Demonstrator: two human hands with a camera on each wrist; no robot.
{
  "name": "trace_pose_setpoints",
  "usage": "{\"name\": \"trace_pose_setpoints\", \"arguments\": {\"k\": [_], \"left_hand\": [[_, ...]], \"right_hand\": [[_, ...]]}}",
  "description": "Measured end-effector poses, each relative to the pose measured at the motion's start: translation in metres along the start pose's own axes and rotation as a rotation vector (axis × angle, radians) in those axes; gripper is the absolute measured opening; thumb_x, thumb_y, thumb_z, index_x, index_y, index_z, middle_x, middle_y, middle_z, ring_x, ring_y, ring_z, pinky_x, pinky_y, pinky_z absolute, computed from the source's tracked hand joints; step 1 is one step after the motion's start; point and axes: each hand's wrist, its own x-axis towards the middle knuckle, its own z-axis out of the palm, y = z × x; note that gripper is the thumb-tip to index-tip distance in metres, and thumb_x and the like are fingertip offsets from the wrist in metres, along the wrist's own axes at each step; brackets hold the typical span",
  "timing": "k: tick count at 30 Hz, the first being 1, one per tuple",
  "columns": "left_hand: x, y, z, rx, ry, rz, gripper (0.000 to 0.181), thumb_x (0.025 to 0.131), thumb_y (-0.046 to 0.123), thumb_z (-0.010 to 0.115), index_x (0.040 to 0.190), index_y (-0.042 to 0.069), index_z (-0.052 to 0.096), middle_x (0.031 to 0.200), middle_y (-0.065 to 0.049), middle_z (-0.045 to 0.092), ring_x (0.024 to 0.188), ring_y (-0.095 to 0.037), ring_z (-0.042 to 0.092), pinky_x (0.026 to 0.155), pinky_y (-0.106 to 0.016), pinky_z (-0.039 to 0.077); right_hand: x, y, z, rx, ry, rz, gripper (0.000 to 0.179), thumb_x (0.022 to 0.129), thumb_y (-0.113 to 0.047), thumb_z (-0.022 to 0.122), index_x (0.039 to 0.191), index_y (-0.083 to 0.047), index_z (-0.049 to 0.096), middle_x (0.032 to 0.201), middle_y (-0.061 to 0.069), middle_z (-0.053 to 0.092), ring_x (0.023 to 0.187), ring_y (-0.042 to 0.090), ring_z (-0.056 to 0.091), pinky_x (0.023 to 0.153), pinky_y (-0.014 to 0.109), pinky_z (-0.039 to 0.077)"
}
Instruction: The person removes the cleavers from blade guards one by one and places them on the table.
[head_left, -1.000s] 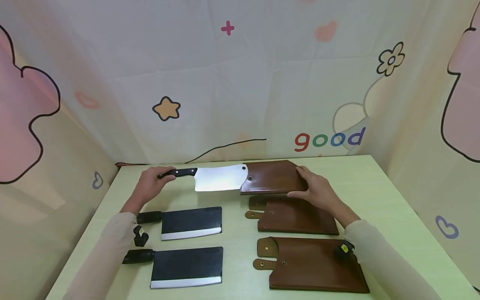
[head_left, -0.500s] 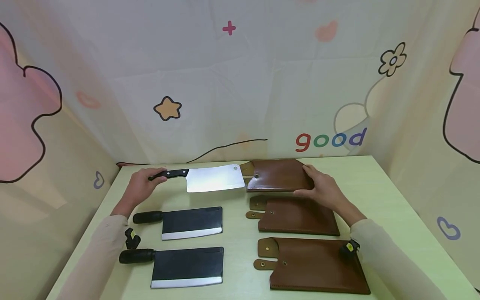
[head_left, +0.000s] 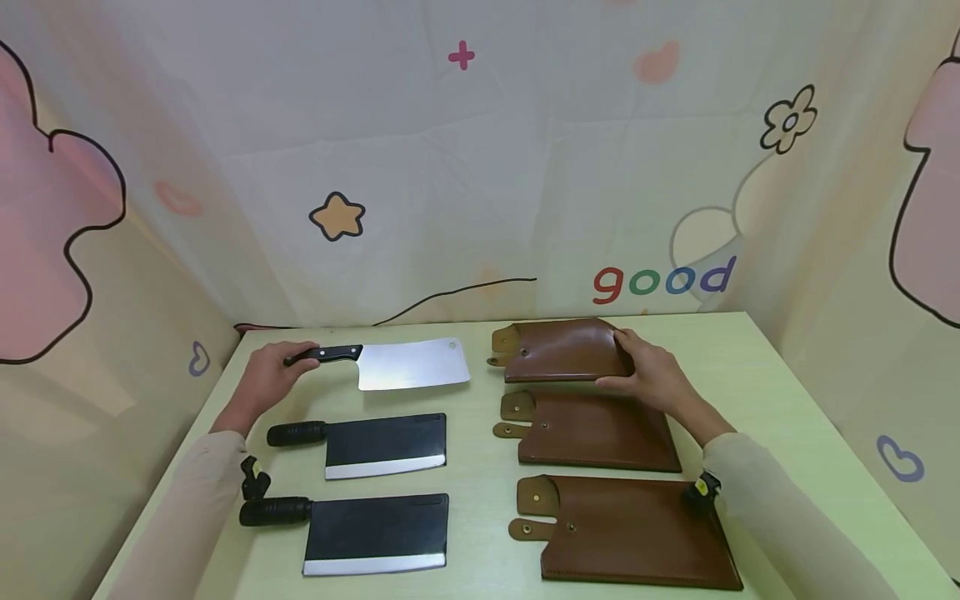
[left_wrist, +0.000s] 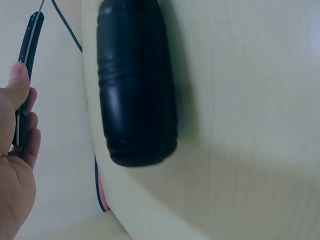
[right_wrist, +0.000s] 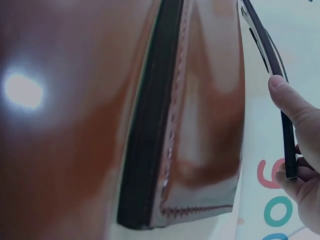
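My left hand grips the black riveted handle of a silver cleaver, its blade pointing right. In the left wrist view the thumb presses along that handle. At the back right my right hand pinches the right end of a brown leather knife sheath, thumb below and fingers above. Its tan flap and strap lie at the left end, facing the blade across a gap. The right wrist view shows the held sheath edge-on. Both held things appear lifted off the table.
Two black-bladed cleavers, one farther and one nearer, lie on the pale table, handles left. Two more brown sheaths, a middle one and a larger front one, lie at right. A printed curtain stands behind.
The silver cleaver has moved left and slightly down, away from the sheath whose open end it overlapped. The held sheath has shifted a little right, and its flap and strap now show fully.
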Motion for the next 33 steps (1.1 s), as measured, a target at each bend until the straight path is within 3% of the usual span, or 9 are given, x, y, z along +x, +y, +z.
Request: {"name": "trace_pose_setpoints", "arguments": {"k": [18, 33], "left_hand": [[-0.011, -0.021, -0.001, 0.004, -0.082, -0.055, 0.041, 0.102, 0.02, 0.066, 0.135, -0.004, 0.063, 0.13, -0.031, 0.063, 0.124, -0.05, 0.056, 0.099, -0.062, 0.044], [-0.007, -0.032, 0.006, 0.022, -0.174, -0.083, 0.042, 0.1, 0.018, 0.068, 0.134, -0.005, 0.063, 0.128, -0.031, 0.062, 0.12, -0.048, 0.056, 0.097, -0.061, 0.044]], "right_hand": [[0.006, 0.011, 0.003, -0.02, -0.033, 0.035, 0.104, 0.082, -0.047, 0.084, 0.155, 0.007, 0.033, 0.154, 0.033, 0.039, 0.135, 0.053, 0.045, 0.106, 0.064, 0.04], [0.007, 0.011, 0.004, -0.042, -0.09, 0.083, 0.105, 0.082, -0.047, 0.084, 0.154, 0.01, 0.033, 0.152, 0.035, 0.041, 0.135, 0.053, 0.045, 0.106, 0.063, 0.04]]}}
